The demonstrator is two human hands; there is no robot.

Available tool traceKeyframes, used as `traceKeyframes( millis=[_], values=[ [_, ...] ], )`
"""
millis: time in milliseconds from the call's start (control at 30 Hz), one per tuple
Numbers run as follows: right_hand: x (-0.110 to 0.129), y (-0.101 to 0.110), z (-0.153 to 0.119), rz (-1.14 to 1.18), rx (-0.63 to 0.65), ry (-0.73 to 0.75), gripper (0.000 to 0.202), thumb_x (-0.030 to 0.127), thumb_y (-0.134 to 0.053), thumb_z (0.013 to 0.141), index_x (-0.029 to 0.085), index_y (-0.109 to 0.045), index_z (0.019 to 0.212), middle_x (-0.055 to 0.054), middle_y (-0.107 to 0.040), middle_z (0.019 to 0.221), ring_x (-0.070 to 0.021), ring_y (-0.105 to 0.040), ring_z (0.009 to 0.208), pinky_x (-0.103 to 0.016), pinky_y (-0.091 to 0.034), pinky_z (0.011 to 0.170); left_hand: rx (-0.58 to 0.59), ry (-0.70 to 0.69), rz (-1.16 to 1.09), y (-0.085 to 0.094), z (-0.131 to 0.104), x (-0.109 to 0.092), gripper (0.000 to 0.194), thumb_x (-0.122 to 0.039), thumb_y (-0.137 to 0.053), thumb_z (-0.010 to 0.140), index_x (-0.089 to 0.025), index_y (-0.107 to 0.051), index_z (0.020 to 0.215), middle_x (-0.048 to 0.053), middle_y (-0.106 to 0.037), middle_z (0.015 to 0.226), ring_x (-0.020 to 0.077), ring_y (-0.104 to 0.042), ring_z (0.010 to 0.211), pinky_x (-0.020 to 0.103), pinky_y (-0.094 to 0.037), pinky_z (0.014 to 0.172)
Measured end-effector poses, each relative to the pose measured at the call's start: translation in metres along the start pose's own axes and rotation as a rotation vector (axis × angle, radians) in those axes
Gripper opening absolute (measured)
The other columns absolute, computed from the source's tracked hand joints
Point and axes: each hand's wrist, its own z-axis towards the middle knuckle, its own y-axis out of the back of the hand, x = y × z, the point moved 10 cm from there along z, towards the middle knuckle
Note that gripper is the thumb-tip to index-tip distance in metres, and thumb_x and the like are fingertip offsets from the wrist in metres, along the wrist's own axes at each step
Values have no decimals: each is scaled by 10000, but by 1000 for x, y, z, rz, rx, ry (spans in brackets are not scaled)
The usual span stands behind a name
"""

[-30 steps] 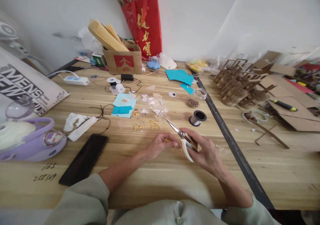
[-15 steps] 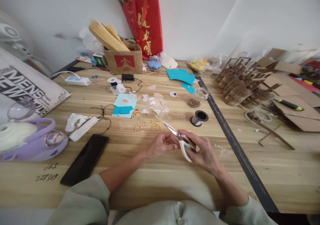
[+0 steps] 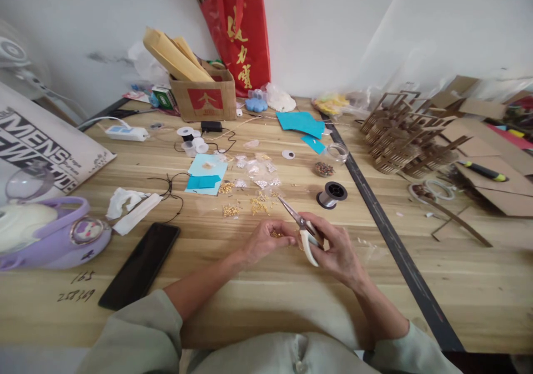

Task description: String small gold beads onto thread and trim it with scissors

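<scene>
My right hand is closed around the pale handles of a pair of scissors, whose pointed blades aim up and left over the table. Left of it, my left hand is curled with thumb and fingers pinched on small gold beads; how they are joined is too small to tell. Past my hands lie loose gold beads and another pile of gold beads. Small clear bags with silvery bits lie behind these. A spool of thin wire stands to the right of the scissors' tips.
A black phone and a lilac bottle are at left. Blue sheets lie mid-table. A cardboard box and red bag stand at the back. Brown lattice baskets and a cutter knife are at right.
The scissors' tips have shifted slightly to the right and the blades look closer together. My left hand has stayed nearly in place, with more gold beads showing at its fingers.
</scene>
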Motion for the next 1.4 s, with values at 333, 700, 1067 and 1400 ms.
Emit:
traceKeyframes(
  millis=[333, 700, 1067, 1400],
  values=[
    [1, -9, 1, 18, 43, 19, 326, 245, -545, 872, 220, -552, 1197, -39, -693, 894, -125, -638, 673, -208, -505, 609, 5, 39, -82, 1, 2, 12, 310, -356, -820, 632, -122, -682, 782, 38, -661, 743, 138, -579, 698, 263, -437, 699],
    [-1, -2, 0, 36, -14, -11, 328, 211, -583, 838, 203, -569, 1165, -13, -680, 829, -102, -593, 613, -187, -482, 579, 39, -2, 34, -1, 0, 10, 288, -394, -724, 750, -116, -658, 721, 23, -612, 693, 109, -523, 652, 230, -392, 634],
    [0, 1, -1, 55, -60, -4, 338, 177, -591, 826, 201, -573, 1163, -18, -683, 864, -89, -567, 591, -178, -452, 537, 1, -1, -17, -2, -1, -1, 231, -333, -771, 693, -122, -677, 705, 32, -669, 732, 134, -589, 714, 249, -437, 709],
    [7, -3, -1, 43, -43, 63, 338, 158, -584, 831, 218, -562, 1163, -6, -683, 820, -107, -619, 656, -179, -480, 593, -3, 16, -29, 1, 2, 2, 290, -341, -823, 613, -117, -681, 730, 51, -680, 714, 142, -597, 670, 256, -458, 671]
  ],
)
